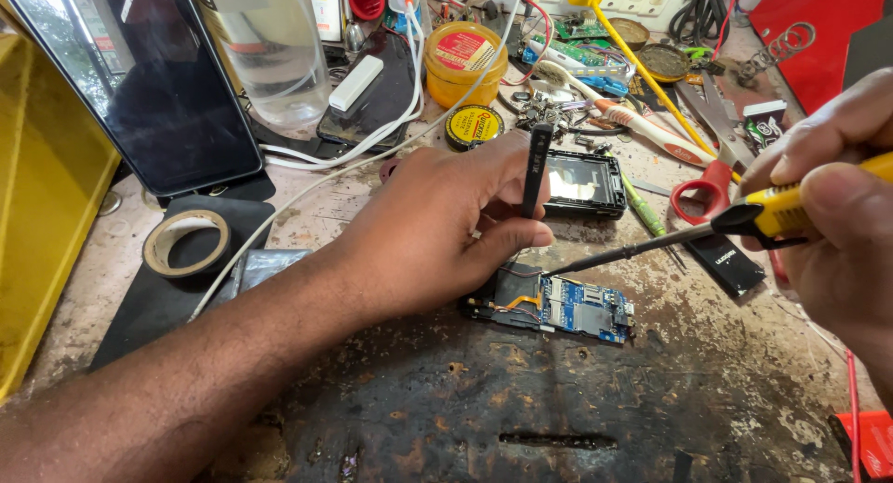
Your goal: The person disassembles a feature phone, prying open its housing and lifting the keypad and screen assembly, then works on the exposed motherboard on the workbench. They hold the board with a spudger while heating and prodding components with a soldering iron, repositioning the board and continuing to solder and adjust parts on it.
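- Risk — tip slip: my right hand (837, 222) is clamped on the yellow-and-black screwdriver (688, 236), whose thin shaft meets the circuit board (558, 304) at a shallow angle. I judge that sideways pressure could skate the tip across the blue board and scratch its parts.
- Risk — board shift: my left hand (446, 227) pins only the board's left end. If that hold eases, the board may pivot on the worn tabletop (558, 390).
- Risk — tool crowding: the fingers of my left hand are closed on a black pry tool (534, 167), held upright — it stands close to the screwdriver shaft and could knock it.
- Position: the board lies flat on the tabletop, just under my left thumb, with the screwdriver tip touching its upper left area. My right fingers sit well apart from it, up the handle.
- Nearby: the black phone frame (584, 183) lies just behind the board; red-handled scissors (712, 181) lie to its right.
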